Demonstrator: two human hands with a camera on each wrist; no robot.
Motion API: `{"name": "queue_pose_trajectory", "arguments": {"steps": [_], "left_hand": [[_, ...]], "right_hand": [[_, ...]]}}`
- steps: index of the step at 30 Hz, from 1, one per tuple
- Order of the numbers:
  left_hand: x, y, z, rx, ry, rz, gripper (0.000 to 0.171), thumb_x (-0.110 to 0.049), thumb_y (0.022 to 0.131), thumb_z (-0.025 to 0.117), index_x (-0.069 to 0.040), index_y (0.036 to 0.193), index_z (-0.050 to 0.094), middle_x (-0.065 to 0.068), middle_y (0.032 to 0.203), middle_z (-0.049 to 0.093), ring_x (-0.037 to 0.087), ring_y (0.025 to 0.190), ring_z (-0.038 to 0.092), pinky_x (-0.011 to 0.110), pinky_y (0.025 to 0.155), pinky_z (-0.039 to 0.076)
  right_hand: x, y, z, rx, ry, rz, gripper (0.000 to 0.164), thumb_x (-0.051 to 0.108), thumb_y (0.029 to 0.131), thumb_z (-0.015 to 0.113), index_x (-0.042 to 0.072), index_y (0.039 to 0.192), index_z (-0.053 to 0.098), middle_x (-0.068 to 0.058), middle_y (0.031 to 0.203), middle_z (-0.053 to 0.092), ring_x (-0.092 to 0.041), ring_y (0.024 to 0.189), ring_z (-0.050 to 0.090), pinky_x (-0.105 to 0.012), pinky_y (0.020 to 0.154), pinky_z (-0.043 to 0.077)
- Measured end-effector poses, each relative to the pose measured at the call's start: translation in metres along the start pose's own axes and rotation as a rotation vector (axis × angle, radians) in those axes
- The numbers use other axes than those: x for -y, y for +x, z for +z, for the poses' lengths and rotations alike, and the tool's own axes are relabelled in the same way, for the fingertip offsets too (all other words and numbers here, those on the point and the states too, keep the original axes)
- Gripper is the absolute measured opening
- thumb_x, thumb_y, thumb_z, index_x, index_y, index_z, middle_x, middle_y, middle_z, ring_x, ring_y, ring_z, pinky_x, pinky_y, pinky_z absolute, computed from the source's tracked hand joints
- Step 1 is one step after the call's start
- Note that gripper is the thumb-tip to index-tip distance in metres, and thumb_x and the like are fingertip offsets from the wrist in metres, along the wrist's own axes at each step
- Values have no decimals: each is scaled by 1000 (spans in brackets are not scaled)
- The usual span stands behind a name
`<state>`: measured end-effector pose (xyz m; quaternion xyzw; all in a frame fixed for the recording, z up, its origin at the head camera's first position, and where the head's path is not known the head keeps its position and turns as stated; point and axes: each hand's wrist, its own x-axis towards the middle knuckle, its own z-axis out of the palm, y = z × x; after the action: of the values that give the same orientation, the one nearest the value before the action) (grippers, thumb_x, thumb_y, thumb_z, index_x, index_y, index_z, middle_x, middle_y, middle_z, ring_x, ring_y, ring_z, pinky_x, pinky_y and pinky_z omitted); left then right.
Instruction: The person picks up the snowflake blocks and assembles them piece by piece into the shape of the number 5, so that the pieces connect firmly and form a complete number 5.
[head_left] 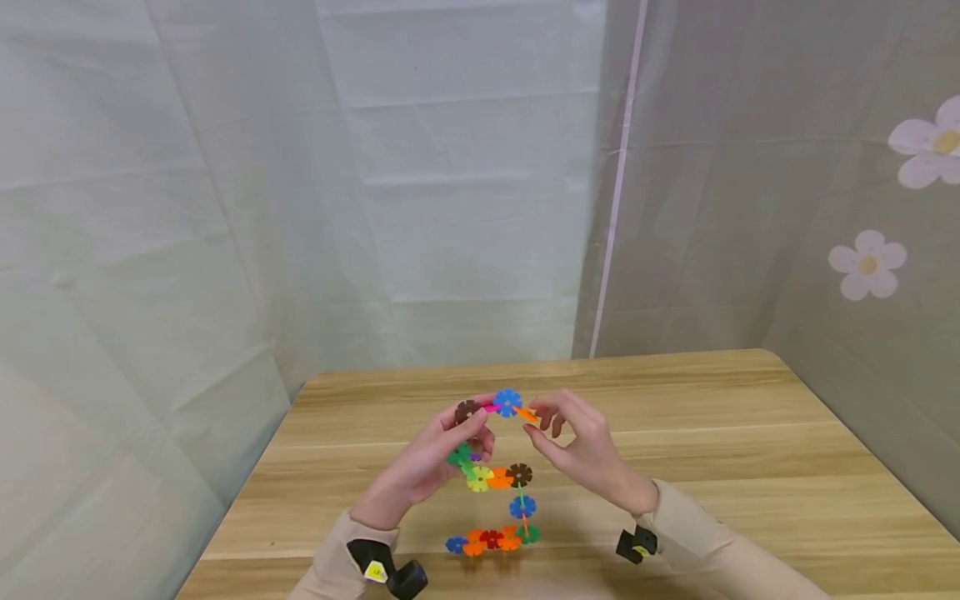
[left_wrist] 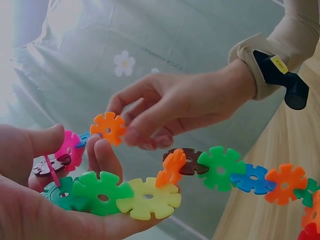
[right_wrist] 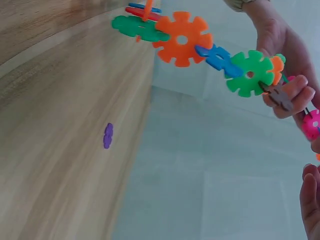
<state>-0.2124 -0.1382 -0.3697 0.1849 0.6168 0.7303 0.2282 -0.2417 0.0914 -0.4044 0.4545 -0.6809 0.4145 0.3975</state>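
Note:
My left hand (head_left: 427, 458) holds a chain of interlocking plastic flower discs (head_left: 480, 479), with the thumb over a brown disc (head_left: 467, 411). In the left wrist view, green discs (left_wrist: 102, 194) and a yellow disc (left_wrist: 148, 198) lie along that palm. From there the chain hangs down in a bend toward the table. Beyond the left fingers, a pink disc (left_wrist: 69, 151), a blue disc (head_left: 507, 402) and an orange disc (left_wrist: 108, 128) form the upper end. My right hand (head_left: 581, 442) is beside this orange disc, its thumb and index finger parted around it; contact is hard to tell.
A wood-grain table (head_left: 712, 433) lies under both hands. One purple disc (right_wrist: 108, 136) rests on it in the right wrist view. Pale curtains (head_left: 465, 208) hang behind the table, and a flower-printed curtain (head_left: 787, 183) is at the right.

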Motion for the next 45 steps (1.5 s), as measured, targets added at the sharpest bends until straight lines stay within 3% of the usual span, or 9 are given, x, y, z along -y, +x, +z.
{"name": "queue_pose_trajectory", "arguments": {"steps": [9, 12, 19, 27, 31, 40, 45], "left_hand": [[-3, -6, -2, -50, 22, -27, 55, -34, 102, 47, -10, 149, 32, -7, 83, 63, 8, 74, 60, 25, 71, 53], [-5, -7, -3, -59, 33, -36, 56, -35, 102, 48, -11, 149, 32, -7, 83, 63, 8, 75, 60, 30, 76, 53], [-7, -10, -3, -50, 60, -36, 56, -36, 101, 48, -11, 149, 31, -6, 83, 62, 9, 77, 60, 37, 82, 53], [-7, -11, -3, 19, 33, -21, 56, -33, 102, 48, -10, 149, 29, -4, 84, 63, 9, 75, 60, 23, 65, 53], [-7, -13, -3, 32, 28, -32, 56, -34, 101, 48, -11, 149, 29, -4, 85, 63, 9, 75, 60, 22, 66, 53], [-6, -15, -2, 42, 34, -24, 50, -30, 103, 46, -12, 148, 33, -4, 86, 63, 10, 77, 60, 22, 66, 54], [-6, -14, -3, 61, 18, -18, 50, -30, 102, 47, -13, 147, 34, -3, 87, 63, 10, 76, 61, 21, 66, 54]], "right_hand": [[-7, -11, 5, 104, -3, 174, 34, -2, 77, 76, 4, 107, 61, -8, 88, 64, -12, 68, 57, -13, 56, 46], [-11, -15, 8, 144, -16, 224, 34, -2, 77, 76, 5, 107, 61, -7, 88, 65, -11, 69, 57, -14, 55, 47], [-19, -20, 14, 186, -28, 254, 31, 0, 79, 75, 7, 106, 62, -4, 86, 65, -11, 67, 56, -19, 52, 48], [-25, -22, 18, 274, -40, 310, 30, 3, 82, 73, 8, 109, 62, 0, 90, 64, -11, 68, 56, -17, 55, 49], [-28, -26, 22, 313, -46, 329, 30, 3, 82, 74, 7, 109, 62, -2, 93, 65, -13, 69, 58, -18, 56, 50], [-32, -28, 29, 529, -66, 416, 29, 10, 87, 69, 7, 116, 62, -9, 104, 68, -16, 76, 58, -23, 62, 53], [-36, -32, 37, 633, -67, 386, 30, 7, 87, 68, 7, 116, 60, -10, 108, 69, -17, 84, 60, -28, 73, 54]]}}
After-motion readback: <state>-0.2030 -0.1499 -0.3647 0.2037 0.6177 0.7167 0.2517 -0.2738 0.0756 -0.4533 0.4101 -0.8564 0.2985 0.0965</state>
